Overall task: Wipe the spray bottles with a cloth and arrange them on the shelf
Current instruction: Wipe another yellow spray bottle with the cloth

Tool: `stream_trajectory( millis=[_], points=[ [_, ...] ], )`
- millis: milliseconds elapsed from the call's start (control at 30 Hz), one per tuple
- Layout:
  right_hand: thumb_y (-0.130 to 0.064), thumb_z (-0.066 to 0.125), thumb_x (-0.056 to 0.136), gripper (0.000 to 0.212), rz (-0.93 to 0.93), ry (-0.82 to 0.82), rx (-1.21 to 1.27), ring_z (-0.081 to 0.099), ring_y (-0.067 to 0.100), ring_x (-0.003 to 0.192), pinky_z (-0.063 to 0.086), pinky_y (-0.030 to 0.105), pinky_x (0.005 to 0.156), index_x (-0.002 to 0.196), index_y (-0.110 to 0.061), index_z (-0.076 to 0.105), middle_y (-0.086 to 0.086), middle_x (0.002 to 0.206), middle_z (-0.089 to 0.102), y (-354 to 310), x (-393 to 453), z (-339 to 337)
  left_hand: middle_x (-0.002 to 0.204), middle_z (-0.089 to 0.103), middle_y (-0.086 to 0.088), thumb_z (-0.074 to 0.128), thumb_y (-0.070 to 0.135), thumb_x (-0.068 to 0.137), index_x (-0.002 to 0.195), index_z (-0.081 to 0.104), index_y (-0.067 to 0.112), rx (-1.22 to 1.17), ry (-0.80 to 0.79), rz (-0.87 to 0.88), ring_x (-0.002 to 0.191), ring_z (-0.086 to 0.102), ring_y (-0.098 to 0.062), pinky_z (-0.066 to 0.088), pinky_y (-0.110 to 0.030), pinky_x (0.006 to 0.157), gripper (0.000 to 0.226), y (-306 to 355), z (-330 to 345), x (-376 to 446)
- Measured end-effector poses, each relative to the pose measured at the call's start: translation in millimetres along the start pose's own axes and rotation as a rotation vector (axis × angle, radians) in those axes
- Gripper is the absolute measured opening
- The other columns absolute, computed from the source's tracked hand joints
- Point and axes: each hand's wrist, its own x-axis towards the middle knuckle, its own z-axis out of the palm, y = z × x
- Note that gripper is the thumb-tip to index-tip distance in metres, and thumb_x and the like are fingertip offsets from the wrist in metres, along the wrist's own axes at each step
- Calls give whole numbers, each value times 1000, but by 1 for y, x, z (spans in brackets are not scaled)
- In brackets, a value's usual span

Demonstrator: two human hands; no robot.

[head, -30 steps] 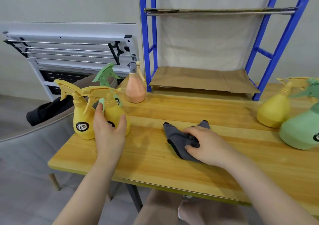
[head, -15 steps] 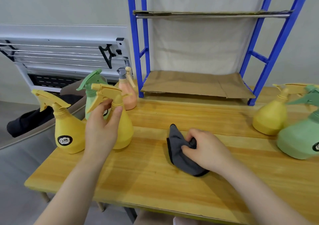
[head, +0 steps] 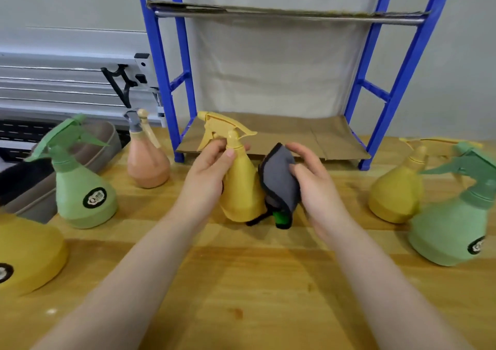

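- Pale grey wall stands behind a blue metal shelf frame [head: 375, 91] whose lower level is lined with brown cardboard [head: 295, 137]; the frame rests on a light wooden table [head: 241, 282].
- Left hand [head: 206, 177] grips the yellow pear-shaped plastic spray bottle [head: 240, 188] at its neck, fingers curled just under the trigger head; the bottle is upright, in the middle of the table in front of the shelf. Whether its base touches the wood I cannot tell.
- Right hand [head: 314, 185] holds a grey cloth with dark edging [head: 280, 183], fingers curled round it, pressing it against the bottle's right side.
- On the left stand a green spray bottle with a round black label [head: 83, 188], a peach-coloured spray bottle [head: 147, 161] near the shelf post, and part of another yellow bottle [head: 26, 253] at the picture's edge.
- On the right, a second yellow spray bottle [head: 394, 191] stands just beside a larger green spray bottle [head: 453, 223].
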Motion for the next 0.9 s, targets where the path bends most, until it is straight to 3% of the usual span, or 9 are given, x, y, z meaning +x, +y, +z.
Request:
stream_trajectory(
  millis=[100,167,300,433,567,733,833,900],
  points=[
    [-3,41,98,44,-12,-74,-6,61,-14,93,53,13,82,130,-29,57,-25,108,63,12,0,1,112,70,6,46,18,102,120,60,15,64,-33,92,97,65,-7,52,-20,82,23,-7,2,-2],
    [-3,46,97,46,-67,-126,-43,59,-11,104,51,13,87,136,-25,54,-19,120,63,18,0,3,104,67,6,48,15,101,118,60,12,147,-39,178,93,61,-4,49,-20,82,21,-12,2,-3],
    [-25,64,91,48,-232,-140,-181,56,5,122,48,39,103,137,-27,52,-13,131,61,26,-4,11,110,66,7,49,13,101,121,58,10,226,-83,250,103,61,-2,45,-16,87,23,-21,6,-8],
    [-12,70,87,52,-369,-109,-174,55,2,123,46,37,105,136,-22,54,-14,130,62,26,-9,12,107,67,14,48,10,99,119,59,13,178,-127,252,104,61,1,45,-12,85,23,-24,9,-10],
    [-21,69,82,51,-395,-73,-93,58,2,119,48,34,102,130,-30,56,-15,125,64,23,-14,12,93,66,22,45,11,99,108,59,21,86,-167,220,91,61,5,46,-10,76,19,-23,15,-15],
    [2,52,84,65,-302,-270,58,50,-3,127,43,20,103,145,-19,42,-15,136,56,18,-14,5,95,67,16,45,11,101,113,58,13,45,-135,238,90,62,1,47,-13,74,19,-24,14,-13],
    [2,59,85,70,-335,-274,-54,52,0,125,46,31,105,144,-30,40,-19,135,54,21,-13,9,94,66,15,45,9,101,112,58,10,56,-120,245,89,63,-1,47,-14,73,18,-24,10,-10],
    [-10,63,83,66,-385,-189,-171,57,4,118,50,37,100,140,-39,43,-21,130,57,24,-13,11,95,66,15,45,9,101,113,59,11,70,-121,248,91,63,-2,47,-15,75,18,-25,9,-11]
  ],
)
